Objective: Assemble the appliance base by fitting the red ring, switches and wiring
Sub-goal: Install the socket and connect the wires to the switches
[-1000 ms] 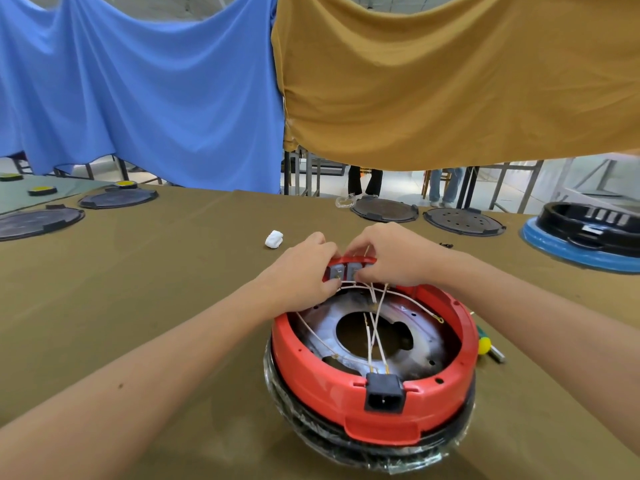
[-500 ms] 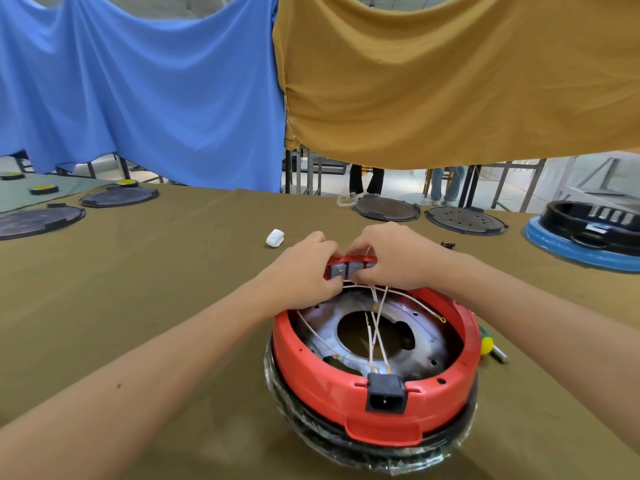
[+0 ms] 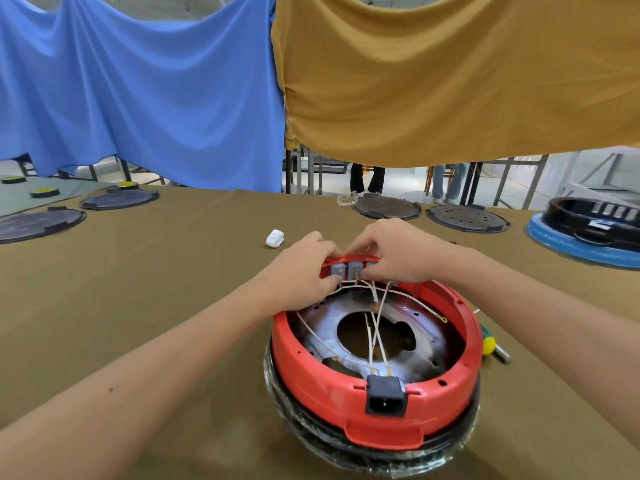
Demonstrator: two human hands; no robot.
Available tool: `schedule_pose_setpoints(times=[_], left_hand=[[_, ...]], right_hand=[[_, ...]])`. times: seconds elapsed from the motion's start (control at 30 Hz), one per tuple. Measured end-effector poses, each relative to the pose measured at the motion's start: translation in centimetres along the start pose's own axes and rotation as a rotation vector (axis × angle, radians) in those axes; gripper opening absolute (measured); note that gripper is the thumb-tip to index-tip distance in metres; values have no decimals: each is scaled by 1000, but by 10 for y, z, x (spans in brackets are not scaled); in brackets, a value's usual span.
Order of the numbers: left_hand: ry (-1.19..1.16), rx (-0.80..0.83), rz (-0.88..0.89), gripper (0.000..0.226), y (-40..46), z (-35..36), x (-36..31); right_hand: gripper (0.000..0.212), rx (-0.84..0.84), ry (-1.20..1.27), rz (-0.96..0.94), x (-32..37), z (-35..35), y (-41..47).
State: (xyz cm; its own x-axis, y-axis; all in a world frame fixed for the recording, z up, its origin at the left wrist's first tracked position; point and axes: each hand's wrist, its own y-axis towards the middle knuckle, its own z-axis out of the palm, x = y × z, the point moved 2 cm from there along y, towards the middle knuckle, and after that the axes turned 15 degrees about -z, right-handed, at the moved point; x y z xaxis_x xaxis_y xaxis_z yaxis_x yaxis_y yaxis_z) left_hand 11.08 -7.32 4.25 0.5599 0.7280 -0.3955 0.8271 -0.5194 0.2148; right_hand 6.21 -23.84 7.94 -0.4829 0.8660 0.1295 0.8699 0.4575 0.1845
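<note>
Red ring (image 3: pixel 377 403) seated on a film-wrapped black base (image 3: pixel 374 452), near edge of olive-cloth table (image 3: pixel 138 278); black socket (image 3: pixel 385 396) at front, thin white wires (image 3: pixel 375 327) crossing a dull metal plate (image 3: pixel 429 344) up to grey switches (image 3: pixel 349 270) at the far rim. Left hand (image 3: pixel 301 271) and right hand (image 3: pixel 398 252) — fingers curled, pinching the switches. Behind — blue drape (image 3: pixel 138 88), ochre drape (image 3: pixel 450 74); dark round lids (image 3: pixel 467 218) on the table.

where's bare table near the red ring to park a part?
Widest bare cloth lies left of the red ring, under the left forearm, bordered by the white clip and dark discs. Right side is tight: a screwdriver lies against the ring. Behind, both hands crowd the switches.
</note>
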Motion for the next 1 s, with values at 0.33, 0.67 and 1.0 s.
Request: schedule_pose_setpoints(times=[0.33, 0.67, 1.0], left_hand=[[13, -9, 13, 35, 0, -1, -2], [54, -25, 22, 33, -2, -1, -3], [86, -11, 12, 35, -4, -4, -6]], right_hand=[[34, -10, -1, -15, -5, 1, -1], [34, -19, -50, -30, -4, 3, -1], [33, 6, -99, -49, 1, 1, 2]])
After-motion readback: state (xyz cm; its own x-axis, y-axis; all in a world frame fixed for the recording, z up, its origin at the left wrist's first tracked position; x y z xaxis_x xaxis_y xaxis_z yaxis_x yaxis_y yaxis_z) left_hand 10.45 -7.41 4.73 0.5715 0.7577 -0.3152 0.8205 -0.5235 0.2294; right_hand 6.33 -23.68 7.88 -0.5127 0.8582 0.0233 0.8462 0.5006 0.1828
